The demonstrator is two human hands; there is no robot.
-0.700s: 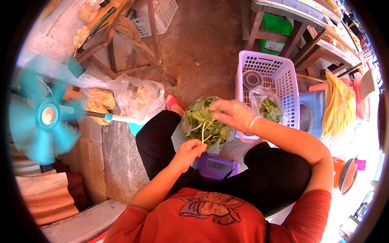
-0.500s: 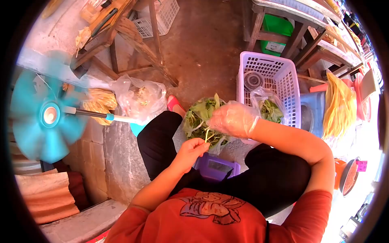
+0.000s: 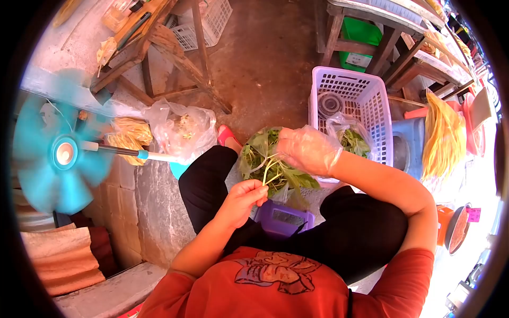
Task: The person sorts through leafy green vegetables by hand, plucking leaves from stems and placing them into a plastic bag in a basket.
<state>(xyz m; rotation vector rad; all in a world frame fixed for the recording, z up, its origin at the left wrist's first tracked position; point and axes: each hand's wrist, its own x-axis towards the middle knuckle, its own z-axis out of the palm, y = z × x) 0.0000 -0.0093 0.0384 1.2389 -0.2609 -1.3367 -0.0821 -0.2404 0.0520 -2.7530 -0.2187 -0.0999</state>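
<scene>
My bare left hand pinches the pale lower ends of some leafy green stems between thumb and fingertips. These stems run up toward my right hand, which wears a clear plastic glove. Its fingers are curled in at the upper part of the stems, partly hidden by the glove's glare. Beneath both hands, an open clear plastic bag holds a heap of leafy greens. Some long leaves hang below the gloved hand.
A lilac basket at the right holds a bag of greens and a round ridged object. A purple stool is between my legs. On the left a teal fan spins beside a plastic bag. Wooden tables stand behind.
My left hand has shifted slightly left and down with the stems. More of the stems now shows between the hands, and long leaves have come out below my right hand.
</scene>
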